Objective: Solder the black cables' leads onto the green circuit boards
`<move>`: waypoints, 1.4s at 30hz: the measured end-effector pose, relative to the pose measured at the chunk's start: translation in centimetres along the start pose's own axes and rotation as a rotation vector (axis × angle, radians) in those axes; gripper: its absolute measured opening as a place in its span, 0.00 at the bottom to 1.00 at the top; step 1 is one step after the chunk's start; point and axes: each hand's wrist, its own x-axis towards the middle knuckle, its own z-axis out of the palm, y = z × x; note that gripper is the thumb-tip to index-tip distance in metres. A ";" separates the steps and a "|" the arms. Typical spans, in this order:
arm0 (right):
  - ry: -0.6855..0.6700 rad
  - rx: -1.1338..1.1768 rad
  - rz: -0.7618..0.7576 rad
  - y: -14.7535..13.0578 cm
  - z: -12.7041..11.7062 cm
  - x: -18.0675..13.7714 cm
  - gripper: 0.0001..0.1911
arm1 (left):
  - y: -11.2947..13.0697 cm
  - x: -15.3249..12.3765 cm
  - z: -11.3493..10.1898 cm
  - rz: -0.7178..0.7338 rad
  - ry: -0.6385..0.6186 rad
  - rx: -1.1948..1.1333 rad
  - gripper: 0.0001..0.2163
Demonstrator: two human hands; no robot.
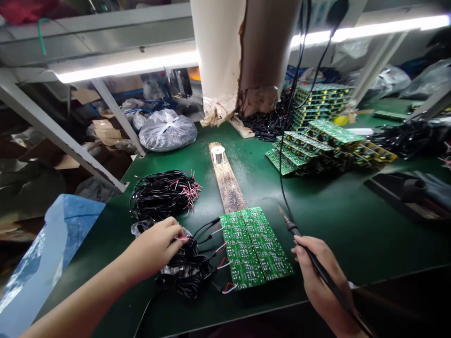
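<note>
My right hand (pixel 322 267) is wrapped round a soldering iron (pixel 310 256), whose tip points up and left, just right of a green circuit board panel (pixel 255 249). My left hand (pixel 160 244) pinches a black cable near its red and white wire end, over a heap of bundled black cables (pixel 186 270). Several cables reach the panel's left edge with red and white wires. Behind my left hand lies a bigger bundle of black cables (pixel 162 192) with bare red and white ends. A spool of solder wire (pixel 218 155) stands on a scorched wooden strip (pixel 229 185) that runs towards the panel.
Stacked circuit boards (pixel 327 145) occupy the right back of the green table (pixel 327 206). A tied plastic bag (pixel 168 131) sits at the back left. A wrapped pillar (pixel 243 56) stands behind the strip. The iron's cord (pixel 282 173) hangs from above. A dark tray (pixel 405 195) lies right.
</note>
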 end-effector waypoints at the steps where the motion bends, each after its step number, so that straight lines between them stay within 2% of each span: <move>1: 0.000 0.002 -0.002 0.0 0.0 0.0 0.13 | -0.2 0.3 0.5 -0.009 0.041 -0.029 0.18; 4: 0.006 0.007 -0.011 -0.1 0.0 0.1 0.13 | -1.0 1.0 0.2 -0.048 0.088 -0.096 0.22; 7: 0.011 0.009 -0.014 -0.2 0.1 0.0 0.13 | -2.4 1.0 -2.7 -0.118 0.147 -0.105 0.23; 9: 0.009 0.012 -0.012 -0.2 0.1 0.0 0.13 | -3.5 0.9 -4.7 -0.223 0.246 0.033 0.21; 11: 0.006 0.017 -0.011 -0.3 0.0 0.1 0.13 | -4.5 1.0 -5.6 -0.307 0.287 0.270 0.17; 14: 0.010 0.017 -0.012 -0.3 0.0 0.1 0.13 | -5.4 1.6 -4.4 -0.293 0.230 0.495 0.16; 18: 0.010 -0.002 -0.011 -0.3 0.0 0.2 0.12 | -5.3 1.9 -2.8 -0.283 0.218 0.490 0.20; 22: 0.006 -0.010 -0.010 -0.4 -0.1 0.1 0.12 | -4.6 -0.7 -3.1 -0.306 0.290 0.467 0.22; 27: 0.014 -0.003 0.001 -0.5 -0.1 0.2 0.13 | -3.8 -4.7 -2.5 -0.124 0.176 0.367 0.20; 29: 0.006 0.003 0.007 -0.5 -0.1 0.1 0.12 | -3.0 -5.3 -2.9 -0.197 0.208 0.367 0.19; 32: -0.003 0.013 0.011 -0.5 -0.1 0.2 0.12 | -1.0 -4.8 -3.7 -0.374 0.255 0.384 0.19; 33: -0.004 0.015 0.010 -0.6 -0.1 0.2 0.12 | -0.3 -4.3 -3.7 -0.372 0.263 0.370 0.20; 35: -0.002 0.018 0.009 -0.6 -0.1 0.2 0.12 | 0.8 -3.3 -3.2 -0.271 0.245 0.297 0.22; 37: 0.005 0.015 0.009 -0.7 -0.1 0.2 0.12 | 1.6 -2.4 -2.1 -0.184 0.172 0.219 0.24; 39: 0.013 0.012 0.010 -0.7 -0.1 0.2 0.13 | 2.0 -1.8 -1.0 -0.170 0.127 0.198 0.26; 42: 0.002 0.014 0.006 -0.7 -0.1 0.2 0.13 | 2.4 -1.2 0.1 -0.173 0.137 0.251 0.26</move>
